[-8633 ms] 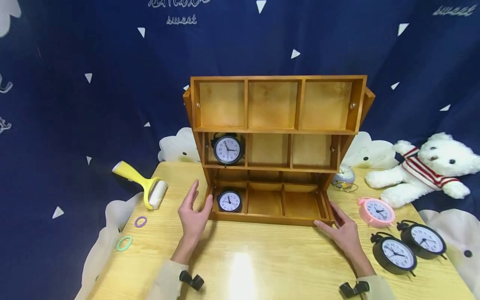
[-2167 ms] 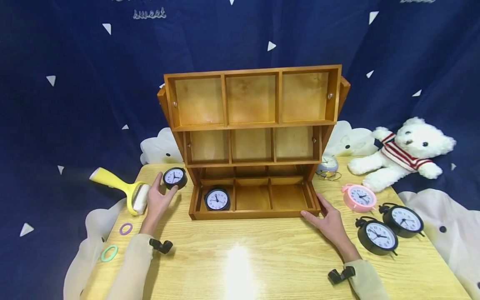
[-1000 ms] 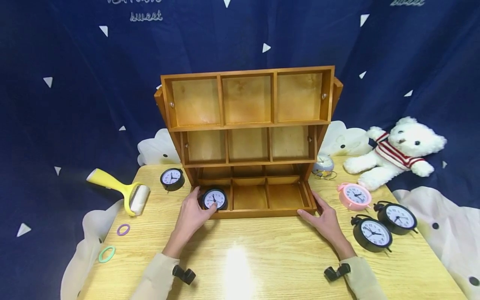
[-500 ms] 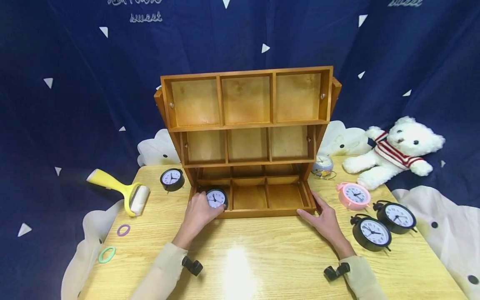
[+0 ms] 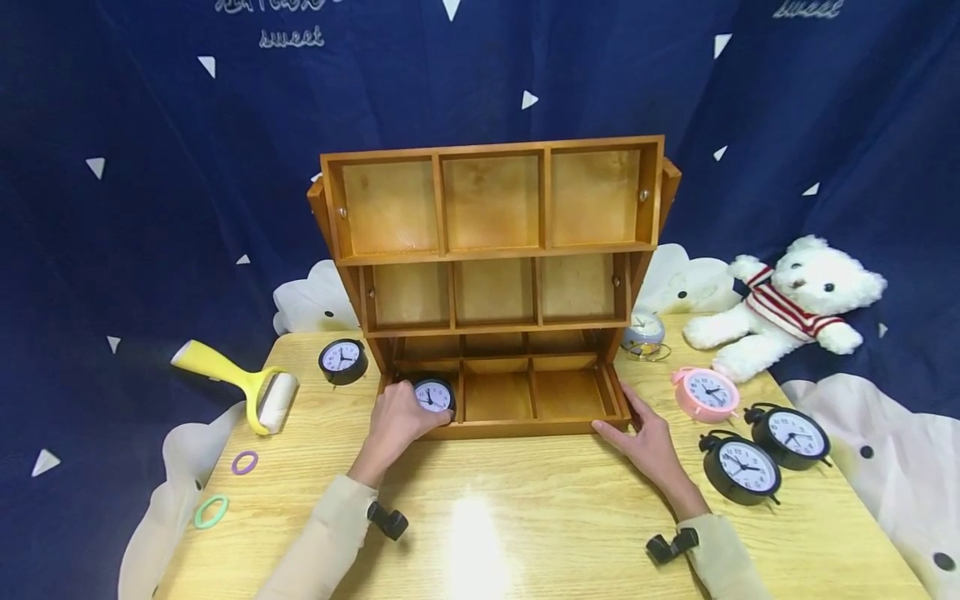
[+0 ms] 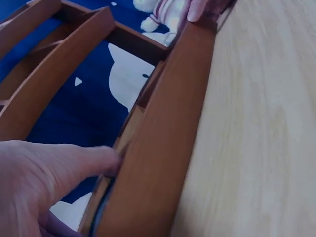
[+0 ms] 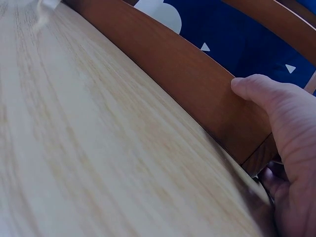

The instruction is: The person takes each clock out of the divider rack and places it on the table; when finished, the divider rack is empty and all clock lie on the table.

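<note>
A tiered wooden shelf (image 5: pixel 491 329) with three rows of compartments stands on the table. In its bottom left compartment sits a small round black clock (image 5: pixel 432 397) with a white dial. My left hand (image 5: pixel 397 419) grips this clock, thumb at its lower right edge and fingers on its left side, partly hidden. My right hand (image 5: pixel 647 437) holds the shelf's bottom right front corner; in the right wrist view the thumb lies on the front board (image 7: pixel 197 84) and the fingers reach round the end. A second black clock (image 5: pixel 342 361) stands on the table left of the shelf.
Right of the shelf are a pink alarm clock (image 5: pixel 706 393), two black twin-bell clocks (image 5: pixel 741 468), a grey clock (image 5: pixel 644 329) and a white teddy bear (image 5: pixel 791 304). At left lie a yellow-handled lint roller (image 5: pixel 236 375), a purple ring (image 5: pixel 244 462) and a green ring (image 5: pixel 211 512).
The clock from the middle row's left compartment now stands on the table at left. My left hand has left it and moved right to take hold of the bottom-row clock. My right hand stays put.
</note>
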`<state>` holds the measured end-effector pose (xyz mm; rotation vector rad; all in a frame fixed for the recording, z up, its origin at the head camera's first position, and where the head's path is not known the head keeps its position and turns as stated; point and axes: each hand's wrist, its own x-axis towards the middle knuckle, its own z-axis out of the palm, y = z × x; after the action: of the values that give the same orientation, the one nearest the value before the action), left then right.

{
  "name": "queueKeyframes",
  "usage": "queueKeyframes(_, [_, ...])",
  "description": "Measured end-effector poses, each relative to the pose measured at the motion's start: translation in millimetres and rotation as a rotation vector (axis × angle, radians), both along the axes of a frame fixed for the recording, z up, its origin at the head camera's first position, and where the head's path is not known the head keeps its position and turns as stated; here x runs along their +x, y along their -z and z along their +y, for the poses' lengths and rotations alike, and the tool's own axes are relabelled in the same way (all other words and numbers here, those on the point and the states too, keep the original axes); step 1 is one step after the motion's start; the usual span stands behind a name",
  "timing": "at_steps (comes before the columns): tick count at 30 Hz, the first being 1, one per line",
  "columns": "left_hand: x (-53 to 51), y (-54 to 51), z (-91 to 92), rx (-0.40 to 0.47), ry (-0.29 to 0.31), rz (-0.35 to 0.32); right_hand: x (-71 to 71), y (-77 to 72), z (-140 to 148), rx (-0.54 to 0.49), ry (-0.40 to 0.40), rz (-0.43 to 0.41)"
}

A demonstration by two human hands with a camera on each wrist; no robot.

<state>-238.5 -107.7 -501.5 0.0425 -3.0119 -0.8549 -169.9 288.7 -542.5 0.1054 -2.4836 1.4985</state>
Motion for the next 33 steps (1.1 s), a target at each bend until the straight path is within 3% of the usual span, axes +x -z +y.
queueKeyframes(7, [2.4,24.1,-3.1,0.008,-0.011,0.185,0.9,1.9,1,-0.003,-0.005,-0.015])
queueKeyframes(11, [5.0,33.5,-3.0,0.021,-0.024,0.243,1.6,3.8,0,0.009,-0.004,-0.015])
queueKeyframes(18, [2.5,36.2,-1.5,0.039,-0.026,0.334,-16.7,41.6,16,0.031,0.014,0.007])
queueKeyframes(22, [4.6,31.7,-2.1,0.095,-0.028,0.312,-18.1,43.9,18,0.02,0.011,0.014])
queueKeyframes(27, [9.7,15.2,-3.7,0.187,-0.025,0.293,-15.2,39.2,15,0.017,0.016,0.007])
queueKeyframes(33, [13.4,-4.0,-10.0,0.244,-0.025,0.342,-1.9,10.4,3,0.036,0.017,-0.005])
